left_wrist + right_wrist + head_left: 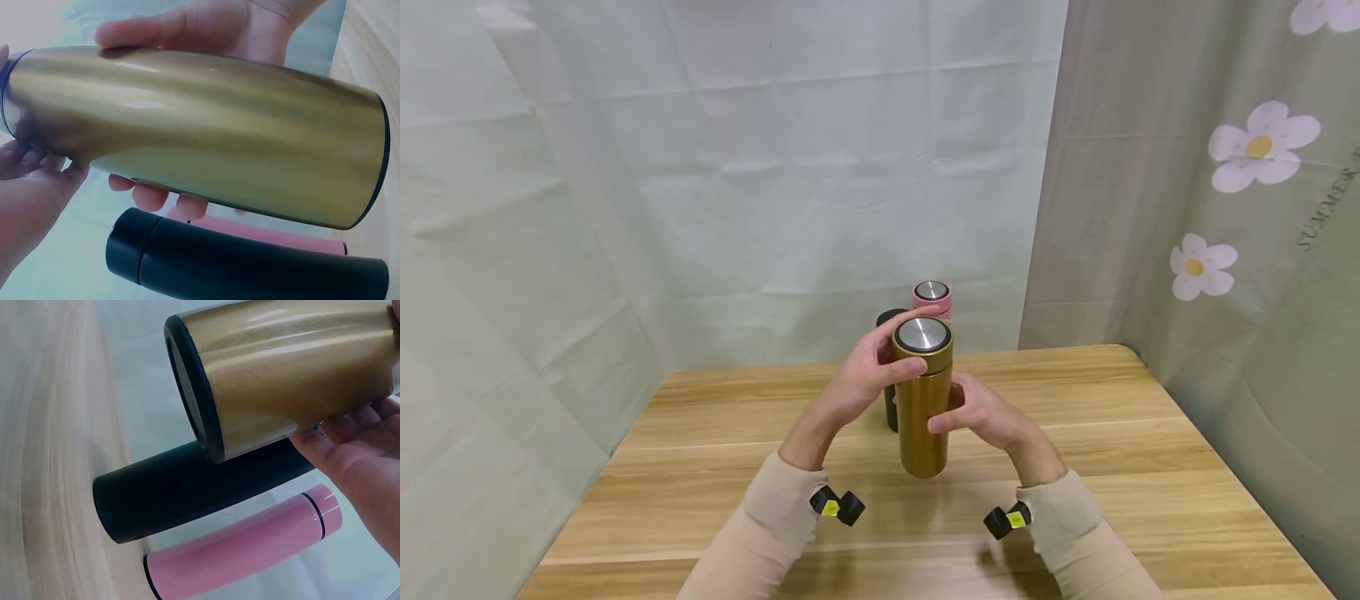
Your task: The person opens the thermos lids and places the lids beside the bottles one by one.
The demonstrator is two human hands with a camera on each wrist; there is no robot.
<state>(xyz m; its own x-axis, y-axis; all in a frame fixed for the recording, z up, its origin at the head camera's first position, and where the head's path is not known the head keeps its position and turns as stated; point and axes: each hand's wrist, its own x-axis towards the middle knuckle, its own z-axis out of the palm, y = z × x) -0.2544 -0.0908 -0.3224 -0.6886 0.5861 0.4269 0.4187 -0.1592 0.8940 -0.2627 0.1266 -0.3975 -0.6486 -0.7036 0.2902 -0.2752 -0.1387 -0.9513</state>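
Observation:
Both hands hold a gold thermos bottle (923,433) with a steel disc on its lid, upright and lifted off the table. My left hand (865,375) grips it at the lid, thumb in front and fingers round the back. Lower down, my right hand (988,412) holds the body, its thumb on the near side; its fingertips show beyond the bottle in the left wrist view. The bottle's dark base faces the right wrist camera. Behind it stand a black thermos (206,487) and a pink thermos (244,547), both partly hidden in the head view.
A wood-grain table (700,475) lies under the bottles. Pale cloth (835,183) hangs behind it, and a grey curtain with flowers (1258,146) is at the right. Each wrist wears a small black camera (838,505) over a light sleeve.

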